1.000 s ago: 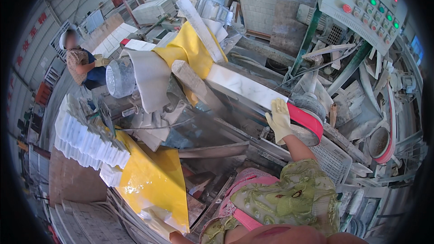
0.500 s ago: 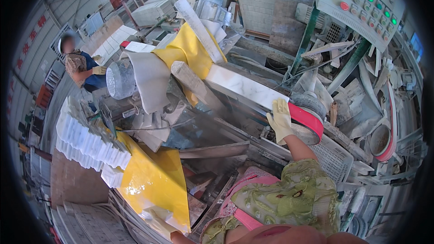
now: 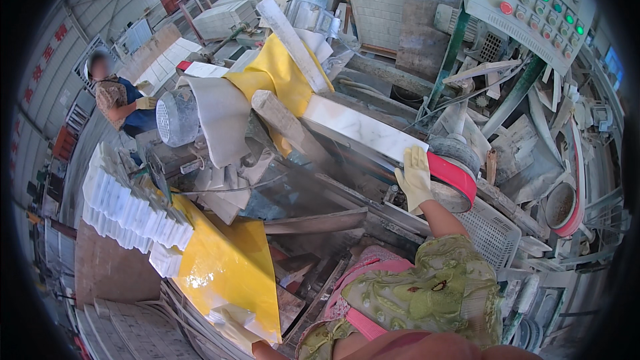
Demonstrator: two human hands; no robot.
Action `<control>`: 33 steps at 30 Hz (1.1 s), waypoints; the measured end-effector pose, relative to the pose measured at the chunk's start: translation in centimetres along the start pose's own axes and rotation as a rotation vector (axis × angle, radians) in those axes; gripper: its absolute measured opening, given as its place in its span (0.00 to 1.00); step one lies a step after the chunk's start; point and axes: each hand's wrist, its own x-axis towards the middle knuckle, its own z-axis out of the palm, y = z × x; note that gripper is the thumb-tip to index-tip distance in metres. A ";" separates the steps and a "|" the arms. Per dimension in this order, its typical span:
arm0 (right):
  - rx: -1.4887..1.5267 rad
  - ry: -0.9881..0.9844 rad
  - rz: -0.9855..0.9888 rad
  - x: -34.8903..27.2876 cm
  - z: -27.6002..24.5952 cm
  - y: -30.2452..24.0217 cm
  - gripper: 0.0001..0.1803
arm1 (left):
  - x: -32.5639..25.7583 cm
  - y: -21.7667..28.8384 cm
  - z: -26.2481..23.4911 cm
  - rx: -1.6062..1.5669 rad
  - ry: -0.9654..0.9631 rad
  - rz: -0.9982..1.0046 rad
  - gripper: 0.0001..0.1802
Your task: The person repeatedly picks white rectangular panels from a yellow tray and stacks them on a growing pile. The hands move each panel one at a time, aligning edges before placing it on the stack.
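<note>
Marble strip: long white veined marble strip (image 3: 363, 130) lies slanted on the machine bed, its near end at the red-rimmed grinding wheel (image 3: 453, 177).
Right hand: gloved right hand (image 3: 415, 177), its grip flat and loose, fingers pressed on the strip's near end, just beside the wheel.
Left hand: gloved left hand (image 3: 233, 325), low by the yellow sheet (image 3: 227, 270); grip state I cannot tell.
Nearby: stacked white tile pieces (image 3: 123, 210) at left; grey control panel with coloured buttons (image 3: 533, 0) above.

The dusty machine bed (image 3: 347, 193) carries a long white marble slab (image 3: 363, 130), which lies on it at an angle. Beside it, on the left, rows of white tile pieces (image 3: 127, 210) lie stacked on a low platform (image 3: 107, 273) together with a yellow sheet (image 3: 227, 267).
</note>
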 end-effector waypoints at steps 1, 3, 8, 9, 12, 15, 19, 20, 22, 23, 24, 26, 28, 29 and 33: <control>-0.004 0.002 0.006 0.0 0.0 0.0 0.43 | 0.0 0.0 0.0 -0.001 0.001 -0.012 0.35; -0.009 0.003 0.002 -0.1 0.0 0.0 0.43 | 0.1 0.1 -0.1 0.009 0.005 -0.014 0.35; -0.019 0.001 0.011 -0.3 -0.3 0.1 0.43 | 0.2 0.2 0.0 0.036 0.013 -0.018 0.35; -0.020 0.004 0.011 -0.4 -0.3 0.1 0.43 | 0.1 0.2 0.1 0.040 0.013 -0.022 0.35; -0.022 0.006 0.019 -0.5 -0.6 0.1 0.43 | 0.0 0.2 0.2 0.053 0.019 -0.025 0.36; -0.025 0.002 0.032 -0.6 -0.6 0.1 0.44 | 0.0 0.3 0.2 0.073 0.022 -0.023 0.36; -0.029 0.018 0.034 -0.7 -0.4 0.3 0.44 | 0.0 0.4 0.2 0.094 0.022 -0.025 0.36; -0.038 0.014 0.030 -0.8 -0.3 0.4 0.44 | 0.0 0.5 0.1 0.098 0.022 -0.027 0.36; -0.062 0.018 0.030 -0.9 -0.1 0.6 0.44 | -0.1 0.6 0.0 0.119 0.021 -0.026 0.36; -0.059 0.024 0.019 -0.9 0.0 0.7 0.44 | -0.2 0.7 -0.1 0.133 0.026 -0.028 0.36; -0.060 0.008 0.026 -0.9 0.1 0.8 0.44 | -0.3 0.8 -0.1 0.149 0.026 -0.027 0.36; -0.060 -0.009 0.031 -0.9 0.1 1.0 0.45 | -0.4 1.1 -0.2 0.184 0.029 -0.031 0.36; -0.063 -0.011 0.028 -1.0 0.1 1.2 0.45 | -0.5 1.3 -0.4 0.235 0.027 -0.041 0.36; -0.069 -0.020 0.017 -1.0 0.1 1.3 0.45 | -0.5 1.3 -0.4 0.253 0.025 -0.046 0.36; -0.098 -0.060 0.013 -1.0 -0.1 1.7 0.44 | -0.1 1.1 -0.6 0.242 0.001 -0.036 0.36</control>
